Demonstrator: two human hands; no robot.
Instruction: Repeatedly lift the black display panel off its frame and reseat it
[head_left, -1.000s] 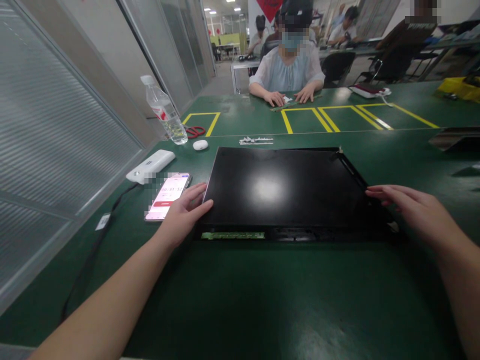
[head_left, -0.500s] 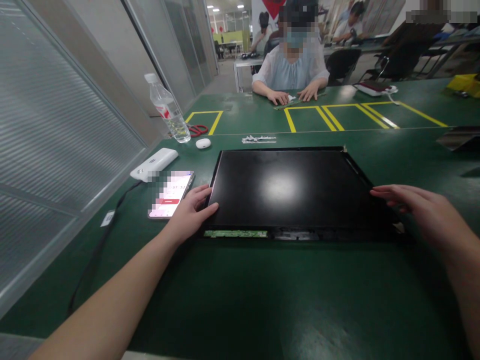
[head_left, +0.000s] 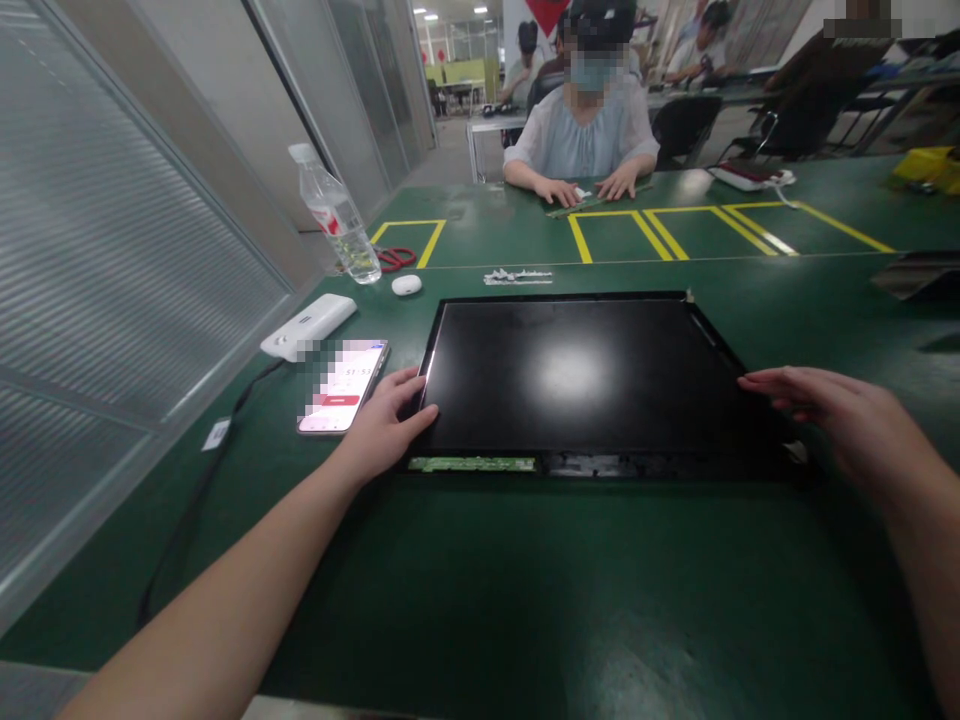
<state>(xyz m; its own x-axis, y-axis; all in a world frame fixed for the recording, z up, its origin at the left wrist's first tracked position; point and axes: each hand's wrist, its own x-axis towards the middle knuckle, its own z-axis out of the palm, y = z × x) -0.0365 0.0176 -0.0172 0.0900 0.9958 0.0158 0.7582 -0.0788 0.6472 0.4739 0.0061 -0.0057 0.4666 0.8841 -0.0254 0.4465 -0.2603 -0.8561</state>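
Observation:
A black LCD screen panel (head_left: 585, 380) lies flat on the green table (head_left: 480, 590), with a bright reflection in its middle. Along its near edge runs a narrow green circuit board (head_left: 472, 465). My left hand (head_left: 390, 415) grips the panel's left edge, thumb over the top and fingers along the side. At the right edge, my right hand (head_left: 840, 410) holds the panel by its fingertips; its thumb is partly hidden. A small pale tab (head_left: 795, 453) shows at the near right corner.
Left of the panel are a lit phone (head_left: 345, 388), a white power bank (head_left: 311, 325) with a black cable, a water bottle (head_left: 339, 222), red scissors (head_left: 396, 259) and a white earbud case (head_left: 406, 285). White scraps (head_left: 517, 277) lie beyond it. A person (head_left: 589, 140) sits opposite.
Both hands stay at the panel's side edges, almost still. The view has shifted very slightly; nothing was taken up or let go.

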